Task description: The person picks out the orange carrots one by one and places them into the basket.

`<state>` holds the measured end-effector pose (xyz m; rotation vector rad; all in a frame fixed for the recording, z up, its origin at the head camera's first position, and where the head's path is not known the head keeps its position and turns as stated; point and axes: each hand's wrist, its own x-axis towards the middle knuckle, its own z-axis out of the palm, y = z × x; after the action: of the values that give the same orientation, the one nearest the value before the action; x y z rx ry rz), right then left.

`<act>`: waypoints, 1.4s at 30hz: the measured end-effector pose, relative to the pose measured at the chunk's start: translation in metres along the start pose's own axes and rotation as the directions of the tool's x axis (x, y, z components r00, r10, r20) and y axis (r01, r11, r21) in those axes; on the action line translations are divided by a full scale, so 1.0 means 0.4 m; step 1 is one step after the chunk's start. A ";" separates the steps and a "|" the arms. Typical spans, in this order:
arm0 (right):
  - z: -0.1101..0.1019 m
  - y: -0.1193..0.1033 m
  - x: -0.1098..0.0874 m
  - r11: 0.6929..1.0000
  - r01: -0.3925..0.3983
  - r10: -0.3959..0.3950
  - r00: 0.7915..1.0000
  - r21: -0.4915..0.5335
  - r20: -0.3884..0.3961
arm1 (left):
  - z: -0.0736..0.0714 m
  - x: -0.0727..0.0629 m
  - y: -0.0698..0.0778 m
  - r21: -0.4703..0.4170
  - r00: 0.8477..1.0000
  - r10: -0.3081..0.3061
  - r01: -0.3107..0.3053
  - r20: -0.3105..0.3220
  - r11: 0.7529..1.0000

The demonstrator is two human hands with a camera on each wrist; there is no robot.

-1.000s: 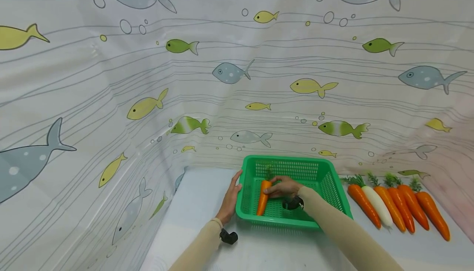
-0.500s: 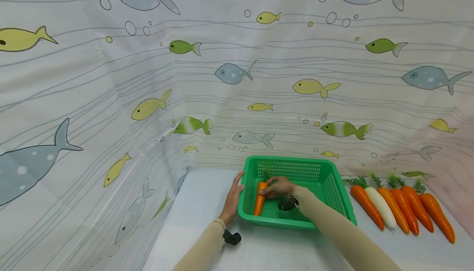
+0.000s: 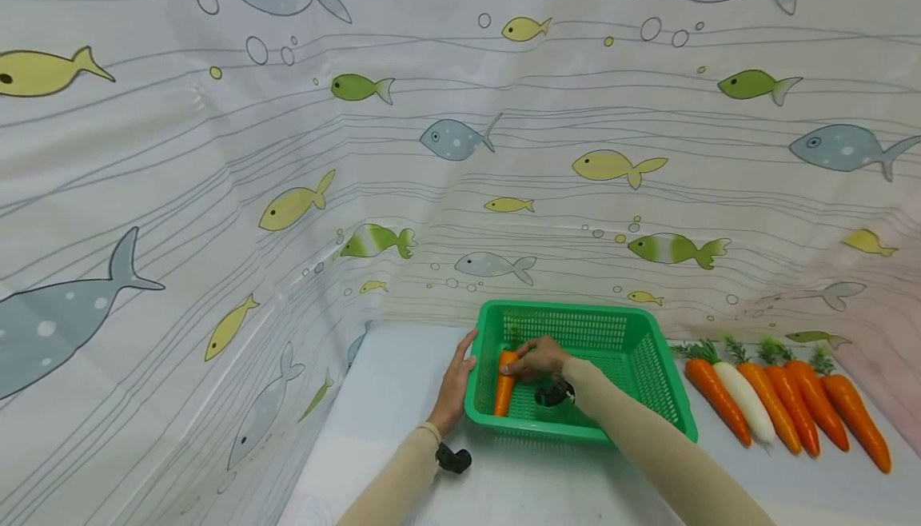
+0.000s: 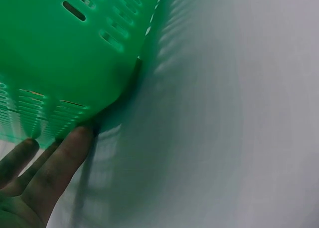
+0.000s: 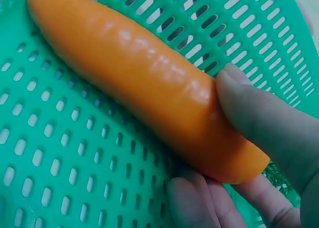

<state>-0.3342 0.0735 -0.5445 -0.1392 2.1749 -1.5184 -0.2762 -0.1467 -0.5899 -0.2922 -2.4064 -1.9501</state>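
An orange carrot lies along the left side inside a green plastic basket, its leafy top toward the back. My right hand reaches into the basket and holds the carrot near its thick end. In the right wrist view, the thumb is on one side of the carrot and fingers are on the other, over the slotted basket floor. My left hand rests against the basket's outer left side. The left wrist view shows its fairly straight fingers touching the slotted wall from outside.
On the white table, right of the basket, lie several orange carrots and a white radish in a row, leaves toward the back. A fish-patterned sheet hangs behind and at the left.
My right hand has shifted slightly left with the carrot, bringing it closer to the basket's left wall. The left hand stays at the basket's side. The head view has shifted a little.
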 end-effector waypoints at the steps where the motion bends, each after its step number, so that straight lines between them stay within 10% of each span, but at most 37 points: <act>1: -0.001 0.000 0.001 1.000 -0.004 0.003 1.000 -0.010 -0.004 | 0.000 0.000 -0.001 -0.003 1.000 -0.002 0.002 0.001 1.000; 42: -0.009 0.014 0.010 0.999 0.031 -0.030 0.997 -0.022 0.065 | 0.001 -0.003 0.002 -0.011 0.999 -0.040 0.040 -0.015 0.999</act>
<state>-0.3384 0.0775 -0.5499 -0.2273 2.1485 -1.4856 -0.2748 -0.1462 -0.5892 -0.2304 -2.4112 -1.9745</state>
